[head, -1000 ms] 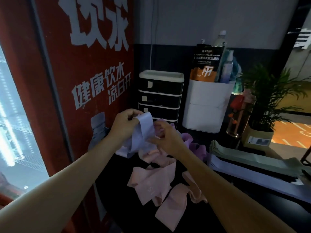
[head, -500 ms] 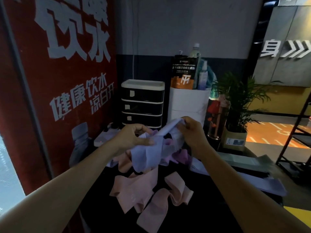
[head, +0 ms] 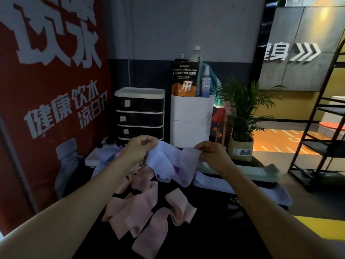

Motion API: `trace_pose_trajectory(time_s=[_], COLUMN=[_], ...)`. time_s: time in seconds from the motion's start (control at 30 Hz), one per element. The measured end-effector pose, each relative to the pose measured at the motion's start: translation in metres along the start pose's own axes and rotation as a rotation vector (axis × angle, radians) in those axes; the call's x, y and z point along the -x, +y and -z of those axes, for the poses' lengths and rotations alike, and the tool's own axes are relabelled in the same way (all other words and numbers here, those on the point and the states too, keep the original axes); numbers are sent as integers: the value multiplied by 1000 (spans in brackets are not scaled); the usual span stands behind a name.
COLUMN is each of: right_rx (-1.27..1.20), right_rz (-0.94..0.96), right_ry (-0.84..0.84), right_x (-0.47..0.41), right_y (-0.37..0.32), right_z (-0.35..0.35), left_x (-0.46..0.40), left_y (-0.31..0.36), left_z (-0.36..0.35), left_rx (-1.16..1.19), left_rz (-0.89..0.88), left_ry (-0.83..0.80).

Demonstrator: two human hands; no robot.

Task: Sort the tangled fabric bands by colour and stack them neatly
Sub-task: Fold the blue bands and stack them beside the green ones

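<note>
Left hand [head: 139,149] and right hand [head: 209,153] are both raised above the counter [head: 214,230], each with fingers curled and pinching one end of a lilac band [head: 168,165]. The band sags between them in a loose fold, its lower loop hanging down to the heap.

Risk, as judged: the hanging loop looks caught among the pink bands [head: 141,206] below; pulling wider could drag them along or tighten a knot. A purple band [head: 176,168] shows inside the fold and may come up with it.

Bands appear thin, soft, matte, flat-woven; the pink ones lie twisted and overlapping on the dark counter. To the right, near the edge, flat stacks: green stack [head: 240,171] behind, lilac stack [head: 242,191] in front.
</note>
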State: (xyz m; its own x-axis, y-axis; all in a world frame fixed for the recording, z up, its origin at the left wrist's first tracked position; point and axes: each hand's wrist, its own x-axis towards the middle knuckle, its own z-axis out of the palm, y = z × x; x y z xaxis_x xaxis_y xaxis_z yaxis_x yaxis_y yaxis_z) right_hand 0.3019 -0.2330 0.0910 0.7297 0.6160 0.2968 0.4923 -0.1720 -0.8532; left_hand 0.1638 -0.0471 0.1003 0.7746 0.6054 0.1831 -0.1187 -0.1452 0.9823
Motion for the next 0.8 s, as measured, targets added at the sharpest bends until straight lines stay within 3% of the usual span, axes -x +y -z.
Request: trace_pose_trajectory(time_s=[0.2, 0.4, 0.53, 0.7, 0.8], right_rx=[236, 72, 104, -28, -198], right_rz=[17, 13, -1, 18, -16], right_ry=[-219, -269, -328, -173, -71], right_x=[14, 26, 32, 27, 21], right_y=[7, 10, 16, 10, -1], right_z=[2, -4, -9, 2, 9], left_x=[-5, -4, -4, -14, -11], left_y=[0, -1, 3, -8, -7], left_z=[-34, -66, -69, -59, -61], left_rx=[122, 211, 236, -165, -243], left_rz=[54, 49, 57, -80, -142], left_ry=[-28, -80, -54, 99, 69])
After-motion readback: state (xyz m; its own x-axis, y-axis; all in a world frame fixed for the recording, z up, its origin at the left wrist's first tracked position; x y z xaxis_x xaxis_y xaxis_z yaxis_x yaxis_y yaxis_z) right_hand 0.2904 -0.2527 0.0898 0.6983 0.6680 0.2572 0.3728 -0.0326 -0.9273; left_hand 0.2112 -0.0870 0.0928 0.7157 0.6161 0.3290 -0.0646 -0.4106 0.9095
